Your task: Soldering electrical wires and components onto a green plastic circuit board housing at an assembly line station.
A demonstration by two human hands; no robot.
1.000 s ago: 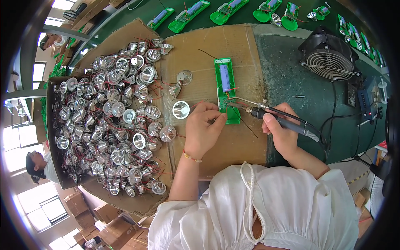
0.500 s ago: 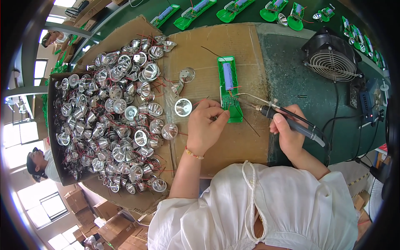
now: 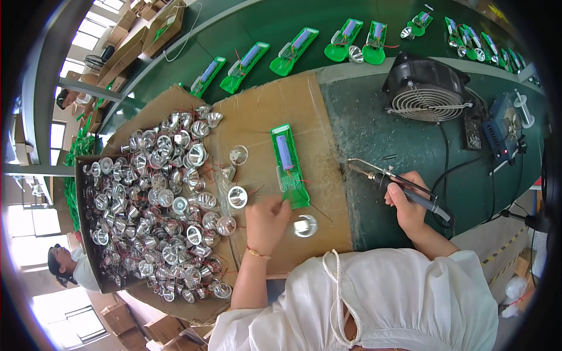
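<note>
My left hand (image 3: 268, 223) is closed, fingertips pinched at the lower left end of a green plastic housing (image 3: 300, 198); what they hold is hidden. In the housing lie a blue cylindrical battery (image 3: 284, 153), a small circuit board and thin wires. Just right of that hand, a shiny reflector cup (image 3: 305, 226) shows, slightly blurred. My right hand (image 3: 408, 205) grips a soldering iron (image 3: 417, 198) with a thin metal tube along it. The iron's tip points left, apart from the housing, over the cardboard's right edge.
Many reflector cups with red wires (image 3: 170, 199) are heaped in and beside a box at left. Cardboard (image 3: 328, 193) covers the bench under the housing. A black fan (image 3: 430, 93) and a blue soldering station (image 3: 497, 134) stand at right. Several green housings (image 3: 295, 50) line the back.
The iron has pulled back rightward from the housing. My left hand has shifted to the housing's lower end, and a reflector cup now shows beside it. The whole view has shifted.
</note>
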